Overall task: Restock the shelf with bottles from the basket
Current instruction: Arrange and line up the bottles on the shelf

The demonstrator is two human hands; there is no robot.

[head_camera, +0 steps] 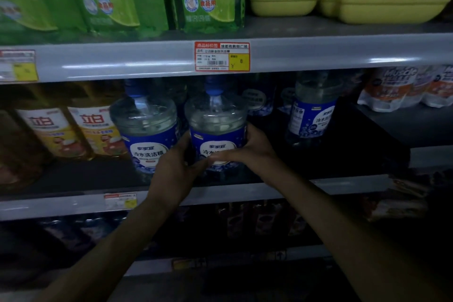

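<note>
Both hands make the grip on one clear bottle [217, 130] with a blue label and blue cap. Left hand [175, 169] wraps the bottle's side at about 8 o'clock, and right hand [247, 148] wraps it at about 4 o'clock, with the thumbs meeting across the front of the label. So the bottle sits right between the two hands, held tight.

It stands upright on the middle shelf [245, 190], close to the front edge. A second bottle like it [147, 130] stands just beside it at 9 o'clock, almost touching the left hand. At 3 o'clock there is dark open room on the shelf, and then a third bottle [312, 110] farther back. The upper shelf edge with a red price tag [222, 56] hangs just above the blue cap at 12 o'clock. Yellow bottles [73, 130] stand farther left.
</note>
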